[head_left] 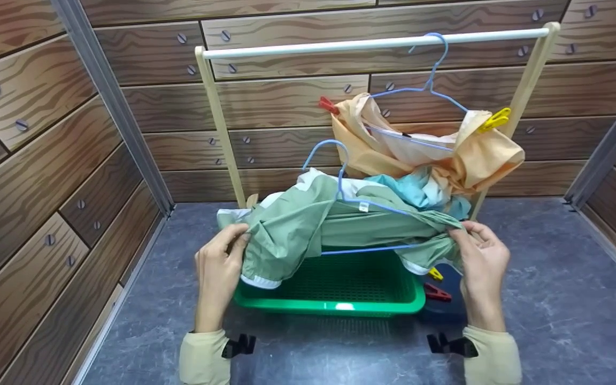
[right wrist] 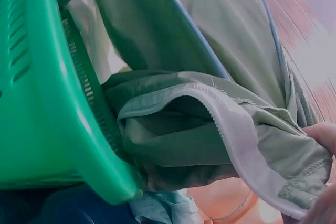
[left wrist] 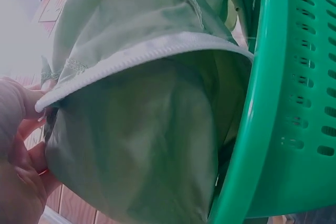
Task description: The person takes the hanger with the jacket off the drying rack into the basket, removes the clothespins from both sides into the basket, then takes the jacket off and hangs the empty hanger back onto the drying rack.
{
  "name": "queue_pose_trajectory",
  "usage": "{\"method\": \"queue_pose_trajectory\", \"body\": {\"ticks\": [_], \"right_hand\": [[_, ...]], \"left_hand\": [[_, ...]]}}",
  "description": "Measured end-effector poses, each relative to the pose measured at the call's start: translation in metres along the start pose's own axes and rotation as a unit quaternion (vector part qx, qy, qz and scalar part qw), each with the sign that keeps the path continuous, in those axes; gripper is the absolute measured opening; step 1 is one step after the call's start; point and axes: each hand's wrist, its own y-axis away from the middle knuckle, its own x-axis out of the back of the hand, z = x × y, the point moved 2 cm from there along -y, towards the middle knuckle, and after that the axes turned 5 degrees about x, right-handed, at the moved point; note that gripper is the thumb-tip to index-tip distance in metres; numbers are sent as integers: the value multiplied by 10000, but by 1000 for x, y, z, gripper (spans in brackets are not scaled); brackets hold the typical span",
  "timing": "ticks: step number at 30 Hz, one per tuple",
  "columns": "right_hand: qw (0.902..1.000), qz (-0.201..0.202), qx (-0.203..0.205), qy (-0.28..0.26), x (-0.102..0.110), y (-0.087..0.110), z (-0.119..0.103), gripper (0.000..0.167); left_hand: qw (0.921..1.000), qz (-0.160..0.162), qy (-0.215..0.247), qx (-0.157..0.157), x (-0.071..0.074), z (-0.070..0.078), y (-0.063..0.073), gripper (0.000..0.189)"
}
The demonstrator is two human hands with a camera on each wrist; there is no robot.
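A green garment (head_left: 289,230) with white edging hangs bunched on a blue hanger (head_left: 341,179) above a green basket (head_left: 297,306). My left hand (head_left: 218,270) pinches its left side between thumb and fingers. On the other side my right hand (head_left: 482,262) pinches the cloth near the right end of the hanger. In the left wrist view, a white zipper edge (left wrist: 142,48) runs from the fingers to the basket rim. The right wrist view shows another zipper edge (right wrist: 231,124) curving toward the right fingers. The hanger's hook is free of the rack.
Behind stands a rack with a white rail (head_left: 308,49). An orange garment (head_left: 492,155) hangs there on another blue hanger (head_left: 401,90), with a red clip (head_left: 329,105) and a yellow clip (head_left: 495,120). Teal cloth (head_left: 412,190) lies below it. A red clothespin (head_left: 437,292) sits right of the basket.
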Motion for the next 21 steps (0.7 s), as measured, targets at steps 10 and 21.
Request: {"method": "queue_pose_trajectory", "body": {"ticks": [10, 21], "right_hand": [[9944, -544, -832, -359, -1, -1, -2, 11], [9458, -1670, -2436, -1351, 8, 0, 5, 28]], "left_hand": [[10000, 5, -5, 42, 3, -6, -1, 10], [9999, 103, -32, -132, 6, -8, -2, 11]]}}
